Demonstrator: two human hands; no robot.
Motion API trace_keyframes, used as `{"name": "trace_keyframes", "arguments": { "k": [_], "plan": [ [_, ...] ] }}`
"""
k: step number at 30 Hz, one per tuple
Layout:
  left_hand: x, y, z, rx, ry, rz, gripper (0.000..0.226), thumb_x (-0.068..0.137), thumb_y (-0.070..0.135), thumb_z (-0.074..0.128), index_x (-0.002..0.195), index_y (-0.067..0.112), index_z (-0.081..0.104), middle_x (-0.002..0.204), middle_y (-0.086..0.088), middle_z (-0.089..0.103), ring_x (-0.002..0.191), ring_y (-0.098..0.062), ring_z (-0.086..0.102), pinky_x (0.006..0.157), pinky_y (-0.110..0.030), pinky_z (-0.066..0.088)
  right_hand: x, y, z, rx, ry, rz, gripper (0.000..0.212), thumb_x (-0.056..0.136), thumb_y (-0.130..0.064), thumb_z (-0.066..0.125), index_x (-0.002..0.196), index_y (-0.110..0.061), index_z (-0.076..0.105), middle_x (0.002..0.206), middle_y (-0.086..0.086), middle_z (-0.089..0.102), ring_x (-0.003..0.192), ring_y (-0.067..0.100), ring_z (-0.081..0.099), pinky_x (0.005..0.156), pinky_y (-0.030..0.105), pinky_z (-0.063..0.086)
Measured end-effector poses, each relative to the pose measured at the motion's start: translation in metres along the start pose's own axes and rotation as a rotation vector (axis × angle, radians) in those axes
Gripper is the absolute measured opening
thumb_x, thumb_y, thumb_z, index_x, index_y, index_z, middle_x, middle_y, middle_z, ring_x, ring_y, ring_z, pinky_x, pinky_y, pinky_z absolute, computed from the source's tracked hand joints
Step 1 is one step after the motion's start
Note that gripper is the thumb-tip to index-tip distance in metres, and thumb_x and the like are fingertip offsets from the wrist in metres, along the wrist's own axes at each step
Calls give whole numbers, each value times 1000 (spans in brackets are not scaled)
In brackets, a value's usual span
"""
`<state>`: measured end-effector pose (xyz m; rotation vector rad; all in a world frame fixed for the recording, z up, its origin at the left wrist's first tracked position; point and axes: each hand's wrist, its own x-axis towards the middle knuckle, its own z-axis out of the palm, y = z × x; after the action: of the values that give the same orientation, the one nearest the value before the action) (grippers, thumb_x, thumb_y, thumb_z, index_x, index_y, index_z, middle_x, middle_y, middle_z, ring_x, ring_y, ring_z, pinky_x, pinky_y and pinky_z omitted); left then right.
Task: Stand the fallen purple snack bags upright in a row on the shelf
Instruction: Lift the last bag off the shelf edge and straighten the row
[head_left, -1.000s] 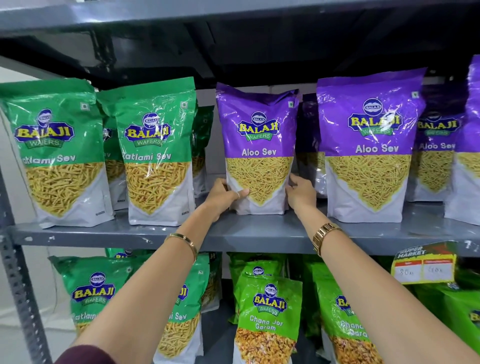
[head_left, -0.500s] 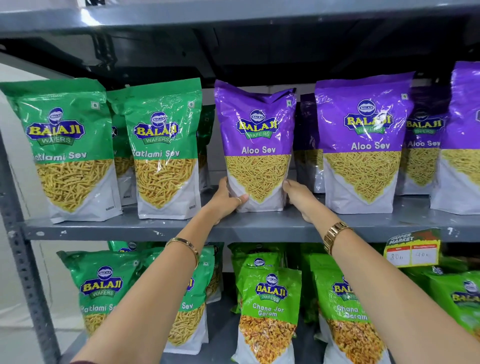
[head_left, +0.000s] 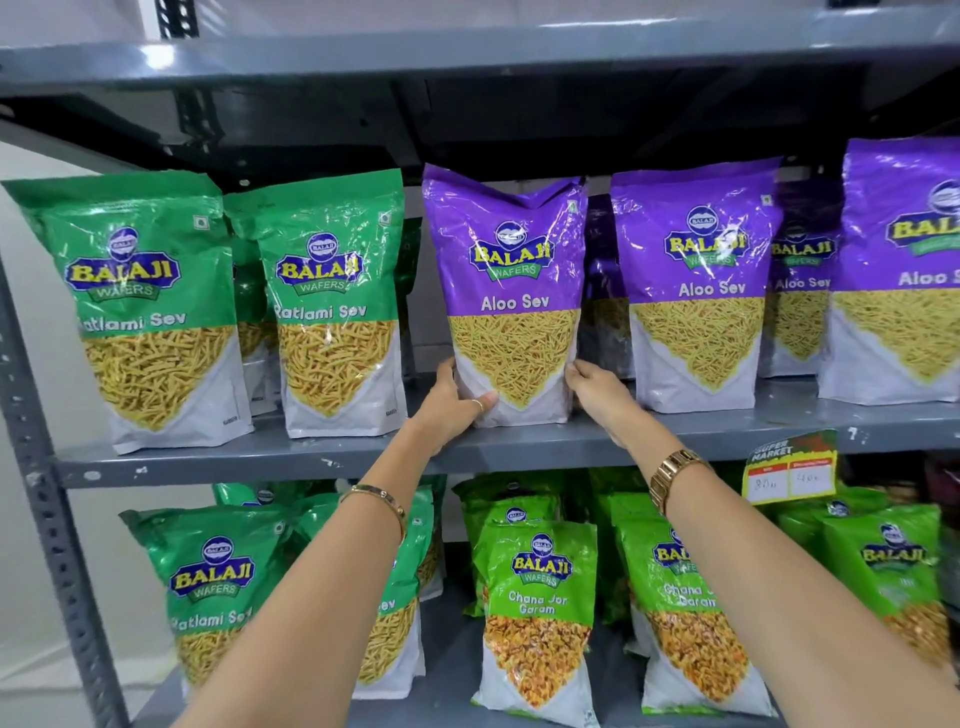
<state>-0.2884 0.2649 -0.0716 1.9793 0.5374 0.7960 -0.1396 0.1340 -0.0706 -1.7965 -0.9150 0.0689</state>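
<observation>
Left of centre, two green Ratlami Sev bags (head_left: 332, 306) stand on the grey shelf (head_left: 291, 457). Centre frame, left hand (head_left: 457, 402) and right hand (head_left: 597, 395) grasp the lower edges of an upright purple Aloo Sev bag (head_left: 511, 291). Right of it, more purple bags (head_left: 696, 280) stand in a row.

The purple bag at centre (head_left: 511, 296) reads "BALAJI WAFERS" and "Aloo Sev"; the purple bag to its right (head_left: 698, 286) carries the same wording, and the one at the right edge (head_left: 904, 270) shows "BALA" and "Aloo S", cut off by the frame. At upper left, two green bags (head_left: 332, 306) read "BALAJI WAFERS" and "Ratlami Sev". At lower centre, a light green bag (head_left: 537, 618) reads "BALAJI WAFERS" and "Chana Jor Garam". A price tag (head_left: 789, 467) on the shelf edge at right says "SUPER MARKET"; its handwritten numbers are too blurred to read.
</observation>
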Motion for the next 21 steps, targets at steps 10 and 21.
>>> {"name": "trace_keyframes", "arguments": {
  "k": [10,21],
  "plan": [
    [8,-5,1,-25,24,0,76,83,23,64,143,19,17,127,-3,46,108,-18,46,90,-28,40,3,3,1,-69,13,-16,45,98,-34,27,138,-16,39,143,9,45,127,29,42,94,34,36],
    [31,-3,5,-387,70,-226,52,92,42,37,132,9,41,137,-12,47,124,-28,45,109,-43,34,14,-9,7,467,-54,136,61,95,-51,23,143,-14,29,153,5,27,140,20,24,113,34,17]
  ]
}}
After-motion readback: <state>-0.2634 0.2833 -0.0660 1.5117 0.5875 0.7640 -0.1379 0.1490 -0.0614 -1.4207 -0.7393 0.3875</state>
